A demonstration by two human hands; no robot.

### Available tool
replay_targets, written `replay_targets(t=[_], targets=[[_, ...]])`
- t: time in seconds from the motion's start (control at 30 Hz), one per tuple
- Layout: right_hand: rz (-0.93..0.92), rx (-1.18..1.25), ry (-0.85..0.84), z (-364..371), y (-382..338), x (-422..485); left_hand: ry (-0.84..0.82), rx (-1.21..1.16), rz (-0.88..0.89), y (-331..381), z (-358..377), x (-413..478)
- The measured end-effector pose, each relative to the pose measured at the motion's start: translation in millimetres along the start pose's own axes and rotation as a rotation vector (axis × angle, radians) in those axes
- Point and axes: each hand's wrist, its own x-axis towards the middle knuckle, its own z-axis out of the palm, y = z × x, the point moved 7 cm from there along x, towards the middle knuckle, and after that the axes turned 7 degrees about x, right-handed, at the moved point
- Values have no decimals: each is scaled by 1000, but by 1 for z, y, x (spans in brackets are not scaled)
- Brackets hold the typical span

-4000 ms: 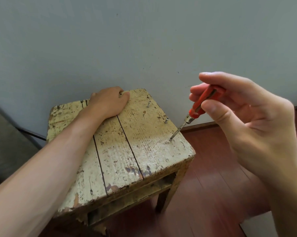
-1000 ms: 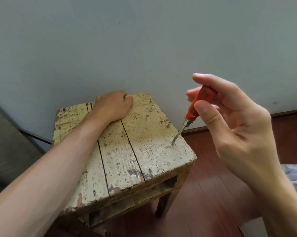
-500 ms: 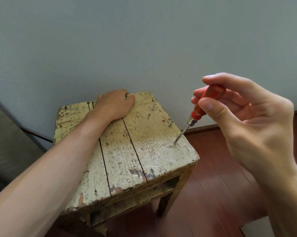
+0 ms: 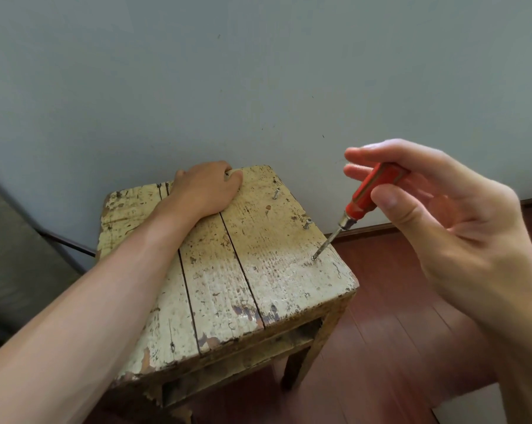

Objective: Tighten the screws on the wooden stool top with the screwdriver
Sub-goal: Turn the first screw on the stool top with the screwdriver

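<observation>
Left hand (image 4: 206, 191) lies on stool top (image 4: 258, 270), frame centre, fingers hooked over far edge, likely bracing it. Right hand (image 4: 442, 224) pinches screwdriver (image 4: 371, 191) for twirling, tip seated in screw (image 4: 314, 257) near the top's right edge.

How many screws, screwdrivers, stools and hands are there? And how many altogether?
Screws: 3
Screwdriver: 1
Stool: 1
Hands: 2, left hand and right hand
Total: 7
</observation>
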Motion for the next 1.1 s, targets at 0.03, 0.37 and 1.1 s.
replay_targets(t=[0.03,0.37,1.1], targets=[[-1,13,8,-2,0,0,1,-1,0,0,0,0],[-27,1,169,-2,1,1,-13,-9,-5,0,-1,0],[102,185,-13,0,9,16,-16,-24,-4,-1,0,0]])
